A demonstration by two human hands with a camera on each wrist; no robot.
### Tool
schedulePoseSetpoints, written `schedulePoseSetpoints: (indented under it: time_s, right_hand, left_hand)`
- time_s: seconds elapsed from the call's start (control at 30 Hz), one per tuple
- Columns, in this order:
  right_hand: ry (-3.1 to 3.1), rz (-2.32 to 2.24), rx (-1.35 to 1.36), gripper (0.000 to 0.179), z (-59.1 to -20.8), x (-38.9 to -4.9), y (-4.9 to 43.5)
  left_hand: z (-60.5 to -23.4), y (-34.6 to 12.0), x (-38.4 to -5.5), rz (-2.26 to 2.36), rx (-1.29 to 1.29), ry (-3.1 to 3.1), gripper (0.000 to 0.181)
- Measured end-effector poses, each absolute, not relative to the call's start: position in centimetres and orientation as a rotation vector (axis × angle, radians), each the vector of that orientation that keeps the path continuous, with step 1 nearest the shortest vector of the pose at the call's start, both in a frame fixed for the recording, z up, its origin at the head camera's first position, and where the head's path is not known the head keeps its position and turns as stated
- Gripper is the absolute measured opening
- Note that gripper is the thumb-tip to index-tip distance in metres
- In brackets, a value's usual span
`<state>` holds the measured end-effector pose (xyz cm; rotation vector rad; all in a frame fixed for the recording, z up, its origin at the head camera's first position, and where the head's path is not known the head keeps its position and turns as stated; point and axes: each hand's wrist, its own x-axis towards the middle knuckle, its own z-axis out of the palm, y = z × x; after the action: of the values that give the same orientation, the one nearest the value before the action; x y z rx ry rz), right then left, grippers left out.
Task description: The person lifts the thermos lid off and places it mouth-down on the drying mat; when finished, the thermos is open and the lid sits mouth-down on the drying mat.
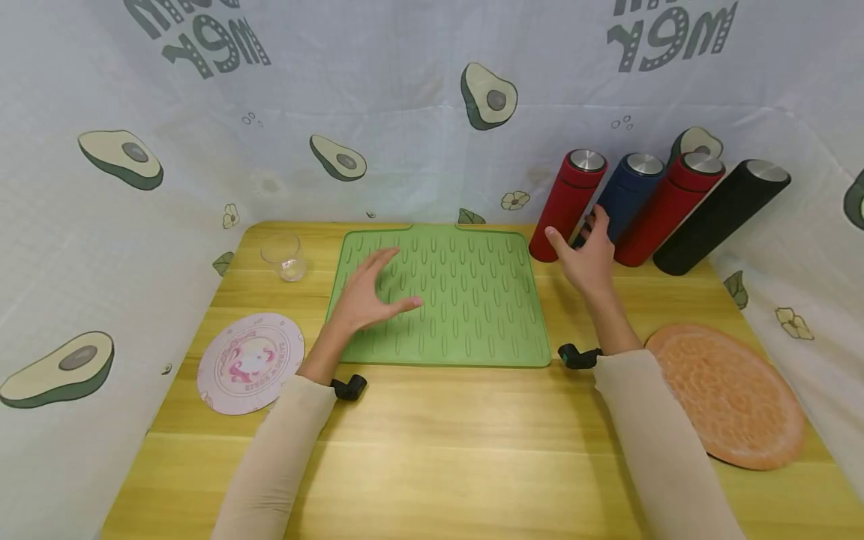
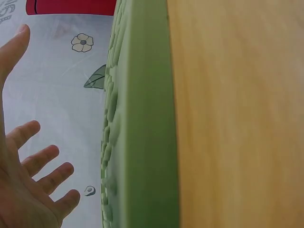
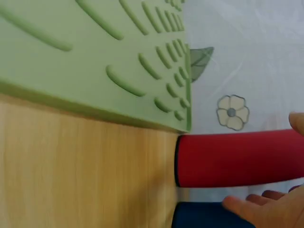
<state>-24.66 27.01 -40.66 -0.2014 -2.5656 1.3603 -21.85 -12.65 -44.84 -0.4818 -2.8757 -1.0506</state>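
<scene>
My left hand (image 1: pixel 364 295) hovers over the left part of a green ridged silicone mat (image 1: pixel 466 307), thumb and fingers spread with nothing between them. At the back right, my right hand (image 1: pixel 592 259) reaches to the leftmost red thermos (image 1: pixel 569 199), which stands upright. Its thumb is on the near left side of that thermos, and its fingers extend toward the gap beside a blue thermos (image 1: pixel 629 196). In the right wrist view, the fingers (image 3: pixel 242 207) overlap the blue thermos, while the red thermos (image 3: pixel 232 159) lies between them and the thumb.
Another red thermos (image 1: pixel 664 214) and a black one (image 1: pixel 718 219) stand farther right in the row. A small clear glass (image 1: pixel 290 264) is at the back left, behind a round pink mat (image 1: pixel 229 382). An orange round mat (image 1: pixel 732 397) lies beside the right forearm. A printed curtain (image 1: pixel 405 97) backs the table.
</scene>
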Motion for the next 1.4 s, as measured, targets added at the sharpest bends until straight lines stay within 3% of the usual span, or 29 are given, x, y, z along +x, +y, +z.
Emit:
schedulePoseSetpoints:
  time_s: [0.47,0.77,1.07,1.4]
  right_hand:
    - [-2.388,1.537,-0.325,0.093,-41.6,-27.0,25.7]
    - [-2.363,1.358,-0.377,0.08,-41.8,-27.3,25.4]
    - [-2.32,1.318,-0.241,0.075,-42.1,-25.5,25.0]
    - [-2.306,1.397,0.1,0.072,-41.2,-21.2,22.9]
  left_hand:
    - [-45.1,-10.4,-21.8,-1.161,-0.557,-2.818,0.104]
    - [-44.9,-8.7,-21.8,-1.224,-0.62,-2.8,0.098]
    - [-44.1,-7.4,-21.6,-1.293,-0.672,-2.76,0.097]
    - [-42.7,-6.3,-21.3,-1.355,-0.703,-2.667,0.096]
